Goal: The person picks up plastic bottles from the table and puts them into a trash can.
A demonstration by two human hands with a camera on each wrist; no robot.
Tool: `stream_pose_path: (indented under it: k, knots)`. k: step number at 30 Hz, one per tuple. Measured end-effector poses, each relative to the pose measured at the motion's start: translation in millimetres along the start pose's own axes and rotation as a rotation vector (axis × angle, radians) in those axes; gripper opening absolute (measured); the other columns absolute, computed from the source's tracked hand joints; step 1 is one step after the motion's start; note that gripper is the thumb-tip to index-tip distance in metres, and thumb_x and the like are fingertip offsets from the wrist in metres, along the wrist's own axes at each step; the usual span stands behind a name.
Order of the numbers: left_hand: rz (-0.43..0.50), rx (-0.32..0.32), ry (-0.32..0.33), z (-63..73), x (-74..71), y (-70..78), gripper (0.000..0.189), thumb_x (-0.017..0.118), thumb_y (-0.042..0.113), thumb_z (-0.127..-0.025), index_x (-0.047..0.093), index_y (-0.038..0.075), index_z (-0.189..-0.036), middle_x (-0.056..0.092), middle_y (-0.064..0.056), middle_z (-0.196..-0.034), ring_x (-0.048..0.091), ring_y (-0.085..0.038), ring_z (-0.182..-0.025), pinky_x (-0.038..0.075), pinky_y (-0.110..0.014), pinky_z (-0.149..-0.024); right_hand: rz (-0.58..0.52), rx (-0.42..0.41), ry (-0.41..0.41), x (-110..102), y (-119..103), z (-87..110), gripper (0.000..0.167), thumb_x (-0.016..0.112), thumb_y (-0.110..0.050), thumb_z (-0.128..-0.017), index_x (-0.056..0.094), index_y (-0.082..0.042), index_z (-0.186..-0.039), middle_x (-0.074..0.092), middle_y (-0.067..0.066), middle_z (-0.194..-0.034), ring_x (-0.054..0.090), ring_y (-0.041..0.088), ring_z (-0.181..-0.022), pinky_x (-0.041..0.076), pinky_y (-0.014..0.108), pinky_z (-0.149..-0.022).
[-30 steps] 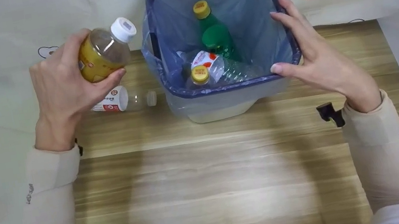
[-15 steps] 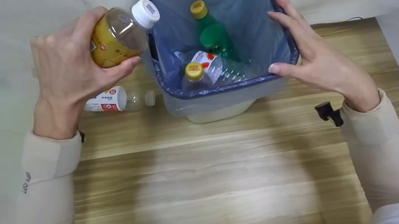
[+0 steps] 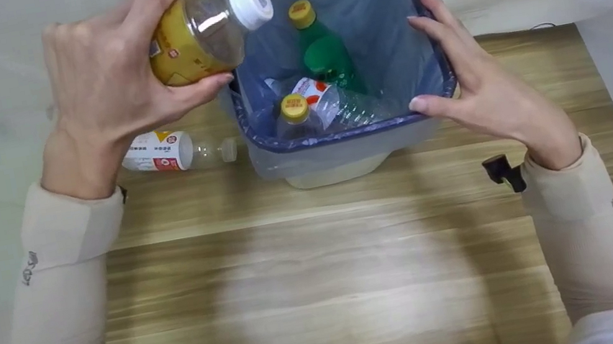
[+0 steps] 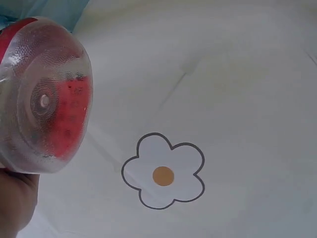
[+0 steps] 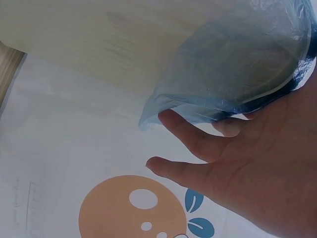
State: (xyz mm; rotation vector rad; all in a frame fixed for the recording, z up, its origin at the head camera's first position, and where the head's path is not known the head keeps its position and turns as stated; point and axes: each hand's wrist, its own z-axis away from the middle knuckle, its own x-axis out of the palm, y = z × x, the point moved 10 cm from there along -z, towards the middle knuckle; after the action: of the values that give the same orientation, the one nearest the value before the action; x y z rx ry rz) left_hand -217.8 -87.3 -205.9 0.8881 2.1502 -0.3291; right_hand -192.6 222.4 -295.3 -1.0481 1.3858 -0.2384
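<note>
In the head view my left hand (image 3: 100, 76) grips a plastic bottle (image 3: 184, 48) with a yellow label and a white cap. The bottle is tilted, its cap over the left part of a lined trash bin (image 3: 338, 136). Its clear, ridged base shows in the left wrist view, with red seen through it. My right hand (image 3: 481, 72) holds the bin's right rim, the thumb at the front corner and fingertips over the side. In the right wrist view two fingers stretch out beside the blue liner (image 5: 223, 69). Within the bin lie a green bottle (image 3: 327, 55) and clear bottles with yellow cap (image 3: 294, 108) and red-white label (image 3: 310, 90).
A clear bottle with a white-and-red label (image 3: 158, 154) lies on the wood-grain surface (image 3: 328, 256) left of the bin. Behind the bin hangs a pale cloth (image 3: 536, 5) printed with orange shapes.
My left hand has carried the yellow-labelled bottle rightward and up in the head view, from beside the bin to over its left rim. The right hand stays at the bin's rim.
</note>
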Motion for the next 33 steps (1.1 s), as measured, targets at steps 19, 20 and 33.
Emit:
stream_pose_path:
  k: [19,20,33]
  knots:
    - [-0.045,0.204,-0.116,-45.2,26.6,33.7,0.083,0.05,0.075,-0.084,0.053,0.013,-0.139,0.061,-0.015,-0.13,0.054,-0.039,-0.114,0.026,-0.055,-0.114,0.011,0.009,0.0,2,-2,0.3,0.086,0.074,-0.033,-0.088,0.025,-0.014,-0.156,0.0,0.0,-0.167,0.002,0.013,-0.151,0.014,0.041,-0.121]
    - [-0.049,0.205,-0.122,-46.7,28.0,34.7,0.083,0.05,0.075,-0.084,0.053,0.013,-0.139,0.06,-0.014,-0.132,0.053,-0.039,-0.116,0.024,-0.056,-0.114,0.01,0.011,0.001,2,-2,0.9,0.086,0.074,-0.033,-0.089,0.025,-0.014,-0.156,0.0,0.0,-0.167,0.002,0.013,-0.151,0.014,0.041,-0.121]
    - [-0.07,0.238,-0.286,-75.8,62.2,52.1,0.096,0.035,0.085,-0.083,0.038,0.018,-0.152,0.049,-0.016,-0.141,0.043,-0.038,-0.126,0.022,-0.053,-0.116,-0.006,0.031,0.004,3,-4,3.0,0.087,0.075,-0.032,-0.088,0.024,-0.017,-0.157,-0.001,-0.004,-0.167,0.005,0.015,-0.151,0.019,0.05,-0.119]
